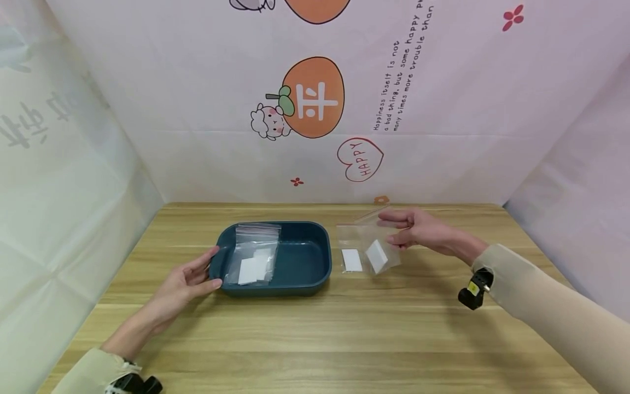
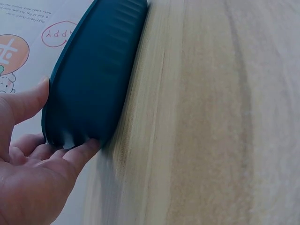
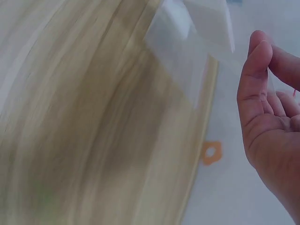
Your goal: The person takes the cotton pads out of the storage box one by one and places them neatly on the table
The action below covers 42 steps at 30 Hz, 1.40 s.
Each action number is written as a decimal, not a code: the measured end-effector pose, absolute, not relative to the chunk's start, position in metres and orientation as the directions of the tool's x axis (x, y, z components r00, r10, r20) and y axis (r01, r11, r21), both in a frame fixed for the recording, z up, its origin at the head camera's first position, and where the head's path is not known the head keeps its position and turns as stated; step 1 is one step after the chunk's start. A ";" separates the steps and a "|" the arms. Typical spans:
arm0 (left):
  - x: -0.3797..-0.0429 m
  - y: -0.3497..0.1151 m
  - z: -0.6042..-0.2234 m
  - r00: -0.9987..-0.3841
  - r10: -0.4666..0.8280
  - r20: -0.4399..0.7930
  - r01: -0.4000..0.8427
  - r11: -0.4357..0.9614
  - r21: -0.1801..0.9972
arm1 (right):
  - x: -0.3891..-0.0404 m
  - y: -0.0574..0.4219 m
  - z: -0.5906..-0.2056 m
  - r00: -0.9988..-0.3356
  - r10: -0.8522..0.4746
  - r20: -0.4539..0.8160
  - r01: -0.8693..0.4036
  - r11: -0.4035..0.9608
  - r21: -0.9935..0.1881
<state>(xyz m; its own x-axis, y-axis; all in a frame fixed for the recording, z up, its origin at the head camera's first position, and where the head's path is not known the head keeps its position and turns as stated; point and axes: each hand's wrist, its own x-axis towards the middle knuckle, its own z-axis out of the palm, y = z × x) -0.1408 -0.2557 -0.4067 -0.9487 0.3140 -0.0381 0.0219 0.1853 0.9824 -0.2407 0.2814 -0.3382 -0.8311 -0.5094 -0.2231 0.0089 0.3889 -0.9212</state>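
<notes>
Nearest, the left hand (image 1: 179, 289) is closing its grip around the left end of a blue tray (image 1: 304, 262), which is resting on the table (image 1: 344, 339). Bagged white pieces (image 1: 253, 268) are lying in the tray's left half. Right of it, a second bag (image 1: 351, 256) is showing beside the clear bag (image 1: 378, 254) that the right hand (image 1: 418, 229) is pinching between thumb and fingers. Behind, a printed cloth (image 1: 221, 148) is hanging.

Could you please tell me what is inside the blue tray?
The blue tray holds overlapping clear bags with white pieces; the floor beneath and exact bag count are hidden.
</notes>
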 end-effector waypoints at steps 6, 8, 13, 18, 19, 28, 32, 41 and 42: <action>-0.141 -0.255 -0.405 -0.949 0.311 -0.050 0.014 0.199 0.980 | -0.247 0.300 -0.351 -0.841 -0.468 -0.272 0.053 0.429 -0.902; -0.141 -0.255 -0.405 -0.949 0.310 -0.051 0.013 0.201 0.980 | -0.249 0.303 -0.354 -0.844 -0.455 -0.283 0.055 0.452 -0.890; -0.141 -0.255 -0.405 -0.949 0.312 -0.053 0.011 0.199 0.980 | -0.253 0.310 -0.359 -0.854 -0.434 -0.288 0.002 0.551 -0.835; -0.141 -0.255 -0.404 -0.950 0.307 -0.061 0.007 0.216 0.976 | -0.257 0.316 -0.365 -0.860 -0.427 -0.279 -0.059 0.627 -0.777; -0.141 -0.255 -0.404 -0.950 0.306 -0.062 0.007 0.219 0.976 | -0.257 0.317 -0.366 -0.861 -0.426 -0.277 -0.066 0.635 -0.770; -0.142 -0.255 -0.404 -0.950 0.308 -0.058 0.008 0.209 0.978 | -0.262 0.319 -0.377 -0.878 -0.401 -0.263 -0.097 0.686 -0.721; -0.141 -0.255 -0.404 -0.949 0.309 -0.055 0.008 0.199 0.980 | -0.266 0.318 -0.382 -0.882 -0.396 -0.254 -0.114 0.703 -0.702; -0.141 -0.255 -0.406 -0.947 0.316 -0.050 0.010 0.186 0.983 | -0.269 0.320 -0.387 -0.887 -0.396 -0.239 -0.143 0.727 -0.672; -0.141 -0.255 -0.406 -0.947 0.317 -0.049 0.011 0.185 0.983 | -0.269 0.320 -0.388 -0.887 -0.396 -0.236 -0.148 0.729 -0.668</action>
<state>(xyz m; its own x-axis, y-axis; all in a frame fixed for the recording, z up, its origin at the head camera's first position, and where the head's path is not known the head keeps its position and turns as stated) -0.1415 -0.2552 -0.4058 -0.9473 0.3165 -0.0492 0.0109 0.1854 0.9826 -0.2689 0.3201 -0.3876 -0.8874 -0.3959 -0.2362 -0.1477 0.7295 -0.6679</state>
